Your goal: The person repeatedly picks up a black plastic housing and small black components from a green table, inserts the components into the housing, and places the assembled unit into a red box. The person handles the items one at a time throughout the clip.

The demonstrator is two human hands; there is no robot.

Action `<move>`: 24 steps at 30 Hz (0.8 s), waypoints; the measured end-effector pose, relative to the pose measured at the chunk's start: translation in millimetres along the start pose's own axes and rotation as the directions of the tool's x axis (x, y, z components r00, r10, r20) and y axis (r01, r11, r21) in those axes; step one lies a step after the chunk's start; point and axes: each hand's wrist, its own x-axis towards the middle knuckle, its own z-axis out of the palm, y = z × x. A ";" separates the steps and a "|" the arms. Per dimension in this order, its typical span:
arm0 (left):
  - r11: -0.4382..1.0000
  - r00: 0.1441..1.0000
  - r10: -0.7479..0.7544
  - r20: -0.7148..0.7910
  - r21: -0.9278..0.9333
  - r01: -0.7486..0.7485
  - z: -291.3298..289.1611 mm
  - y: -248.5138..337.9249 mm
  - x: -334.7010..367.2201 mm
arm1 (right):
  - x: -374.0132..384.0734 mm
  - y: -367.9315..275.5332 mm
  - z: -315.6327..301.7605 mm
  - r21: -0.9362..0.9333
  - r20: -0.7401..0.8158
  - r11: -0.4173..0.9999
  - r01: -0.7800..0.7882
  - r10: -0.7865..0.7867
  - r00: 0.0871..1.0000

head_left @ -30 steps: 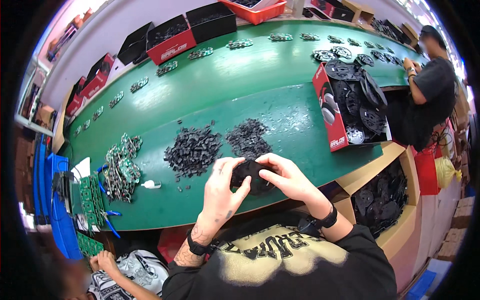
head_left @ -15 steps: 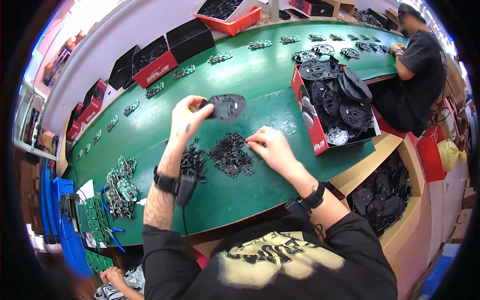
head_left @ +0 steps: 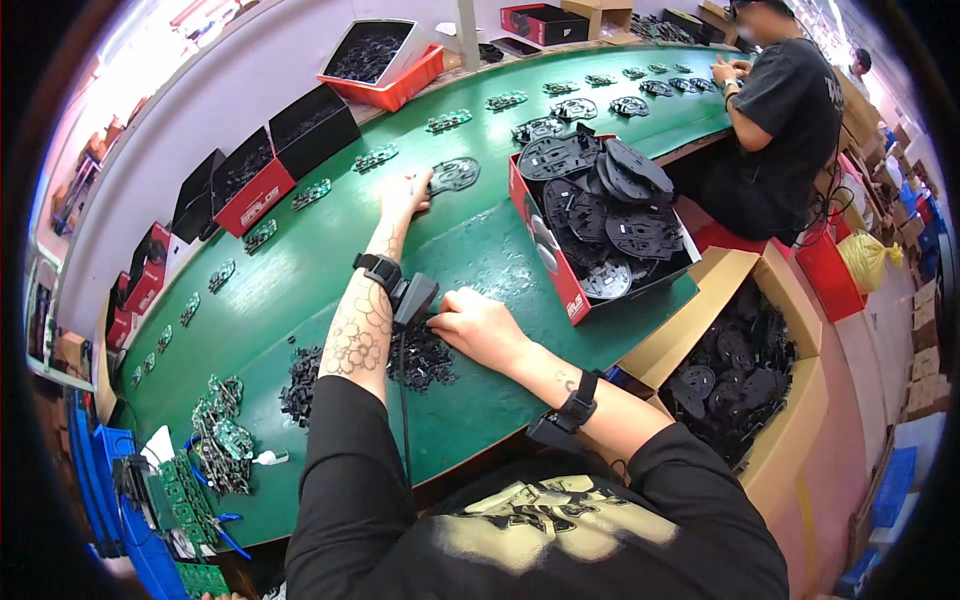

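Black shell (head_left: 457,174) right of left fingers (head_left: 421,186)

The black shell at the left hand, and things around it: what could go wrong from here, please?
The left hand is at the black shell, close to green boards; a slip might bump one. The wrist cable hangs by a pile of small black pieces and could drag some. Shells heaped high in the red box might slide off.
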 end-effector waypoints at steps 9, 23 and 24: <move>0.490 0.516 0.850 0.100 0.205 -0.847 56.8 105.4 -127.9 | -2.9 8.5 -1.3 0.170 0.064 0.982 -0.080 0.070 0.996; 0.591 0.589 0.801 0.108 0.011 -0.806 92.8 115.4 -168.4 | -11.5 27.5 12.1 0.345 -0.101 0.932 -0.109 0.153 0.983; 0.561 0.561 0.827 0.026 0.008 -0.828 83.2 113.3 -167.4 | -8.4 25.7 12.4 0.322 -0.143 0.943 -0.084 0.137 0.980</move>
